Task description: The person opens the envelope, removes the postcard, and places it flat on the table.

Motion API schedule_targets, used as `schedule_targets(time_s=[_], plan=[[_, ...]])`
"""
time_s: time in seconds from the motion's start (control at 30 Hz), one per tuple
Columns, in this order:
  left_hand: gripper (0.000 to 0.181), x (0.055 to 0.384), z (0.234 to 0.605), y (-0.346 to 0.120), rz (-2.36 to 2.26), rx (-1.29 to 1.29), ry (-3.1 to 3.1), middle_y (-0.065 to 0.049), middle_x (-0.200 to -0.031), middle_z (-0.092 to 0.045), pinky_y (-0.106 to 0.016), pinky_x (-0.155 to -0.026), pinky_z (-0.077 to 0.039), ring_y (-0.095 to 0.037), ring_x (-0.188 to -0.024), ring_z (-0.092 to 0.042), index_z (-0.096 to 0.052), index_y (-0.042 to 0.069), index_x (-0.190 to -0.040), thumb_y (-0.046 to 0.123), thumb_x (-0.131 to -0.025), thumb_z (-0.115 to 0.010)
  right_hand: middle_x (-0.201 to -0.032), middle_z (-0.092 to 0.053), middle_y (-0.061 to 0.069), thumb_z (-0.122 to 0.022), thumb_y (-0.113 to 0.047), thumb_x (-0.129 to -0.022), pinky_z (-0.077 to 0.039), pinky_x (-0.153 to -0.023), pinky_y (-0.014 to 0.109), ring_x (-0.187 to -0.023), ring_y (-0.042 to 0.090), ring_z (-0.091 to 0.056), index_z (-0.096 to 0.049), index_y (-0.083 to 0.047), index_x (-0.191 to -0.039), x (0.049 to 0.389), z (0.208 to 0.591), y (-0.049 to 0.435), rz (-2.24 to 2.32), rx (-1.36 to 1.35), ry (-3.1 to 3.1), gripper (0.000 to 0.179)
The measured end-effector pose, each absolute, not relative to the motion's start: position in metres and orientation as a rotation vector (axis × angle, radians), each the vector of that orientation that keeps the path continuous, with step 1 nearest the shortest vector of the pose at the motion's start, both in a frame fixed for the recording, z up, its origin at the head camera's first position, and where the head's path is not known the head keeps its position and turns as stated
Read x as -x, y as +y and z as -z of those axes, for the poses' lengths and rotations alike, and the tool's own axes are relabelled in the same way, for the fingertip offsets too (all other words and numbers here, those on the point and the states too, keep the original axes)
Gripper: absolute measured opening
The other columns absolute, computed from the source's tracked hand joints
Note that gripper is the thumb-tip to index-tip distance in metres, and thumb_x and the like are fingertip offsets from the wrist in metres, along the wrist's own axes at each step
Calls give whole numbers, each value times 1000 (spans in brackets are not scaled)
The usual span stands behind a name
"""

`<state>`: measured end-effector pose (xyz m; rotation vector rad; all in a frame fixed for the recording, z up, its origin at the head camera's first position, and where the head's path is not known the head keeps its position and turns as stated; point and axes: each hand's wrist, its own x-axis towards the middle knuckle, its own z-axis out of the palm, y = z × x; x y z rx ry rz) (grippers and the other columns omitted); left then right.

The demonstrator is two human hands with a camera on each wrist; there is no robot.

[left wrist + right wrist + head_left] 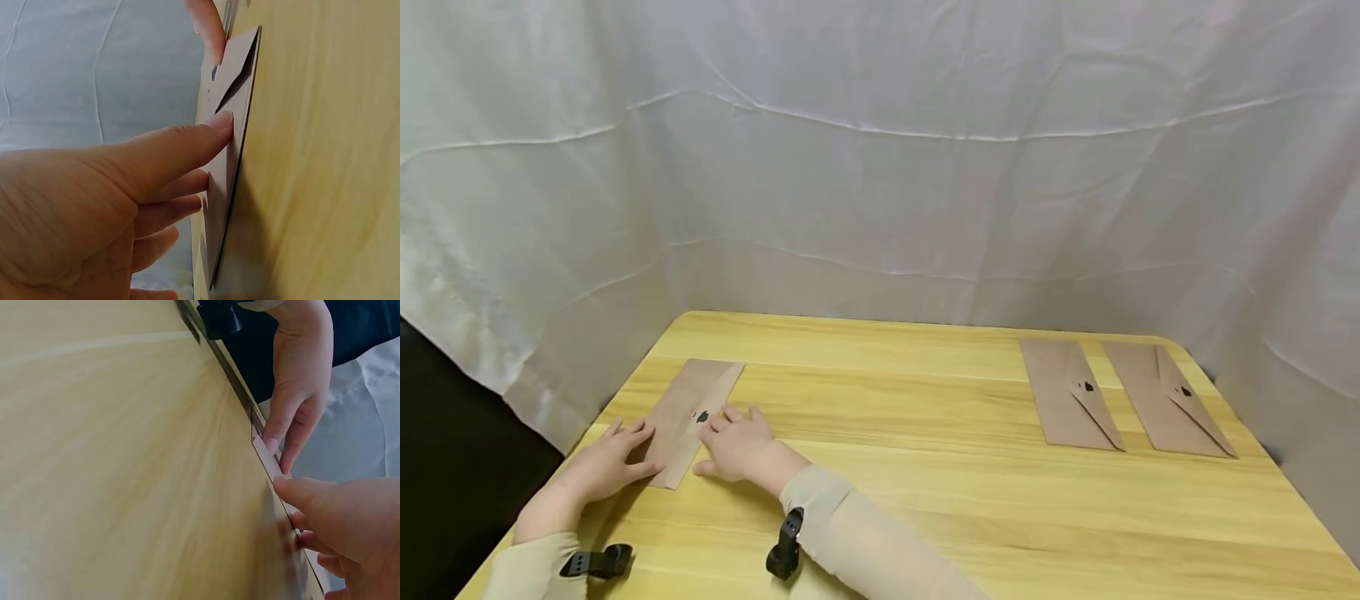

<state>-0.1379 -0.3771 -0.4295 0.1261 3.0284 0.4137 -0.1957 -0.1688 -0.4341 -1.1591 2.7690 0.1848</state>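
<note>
A brown paper envelope (679,400) lies on the left part of the table, its flap folded over and a dark mark near the middle. My left hand (604,468) rests on its near left part, thumb and fingertips spread on the paper. In the left wrist view, that thumb (212,128) lies on the envelope (236,59) below the slightly raised flap edge. My right hand (741,446) touches the flap side beside the dark mark. From the right wrist, the right thumb (294,487) sits at the envelope's edge (267,459), with the left hand (300,400) beyond.
Two similar envelopes, one (1060,400) beside the other (1157,404), lie flat at the table's right. A pale curtain (925,183) hangs behind the wooden table (940,500). Each sleeve carries a black wrist device (786,543).
</note>
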Motion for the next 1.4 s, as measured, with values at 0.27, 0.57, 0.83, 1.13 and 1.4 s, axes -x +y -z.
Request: schedule_targets(time_s=[0.27, 0.57, 0.83, 1.13, 1.4], plan=[[79, 143, 432, -371, -624, -181, 2908, -44, -145, -26, -74, -102, -24, -67, -131, -18, -35, -19, -140, 32, -89, -68, -157, -29, -21, -42, -62, -96, -28, -120, 39, -150, 9, -22, -34, -44, -148, 214, 435, -162, -161, 1273, 2728, 56], [77, 143, 432, -361, -602, -188, 2888, -45, -146, -24, -74, -103, -25, -67, -131, -18, -35, -19, -139, 30, -90, -67, -158, -30, -19, -38, -62, -97, -29, -120, 40, -149, 10, -24, -33, -39, -150, 229, 444, -164, -116, 1288, 2769, 57], [78, 130, 428, -367, -569, -142, 2890, -44, -146, -24, -73, -103, -27, -66, -131, -19, -34, -19, -140, 31, -90, -66, -154, -35, -19, -34, -63, -98, -29, -120, 39, -147, 7, -26, -38, -39, -147, 234, 443, -189, -83, 1293, 2782, 55], [79, 131, 428, -359, -522, -135, 2934, -42, -146, -28, -72, -101, -31, -64, -132, -23, -37, -16, -141, 36, -89, -67, -157, -32, -17, -28, -63, -99, -25, -121, 38, -149, 9, -22, -35, -38, -150, 255, 439, -195, -213, 1253, 2796, 57], [81, 134, 427, -352, -468, -34, 2897, -37, -150, -26, -80, -99, -23, -60, -137, -19, -34, -12, -144, 41, -90, -65, -157, -33, -13, -31, -59, -100, -24, -122, 42, -150, 14, -22, -35, -36, -150, 257, 439, -188, -99, 1246, 2795, 55]])
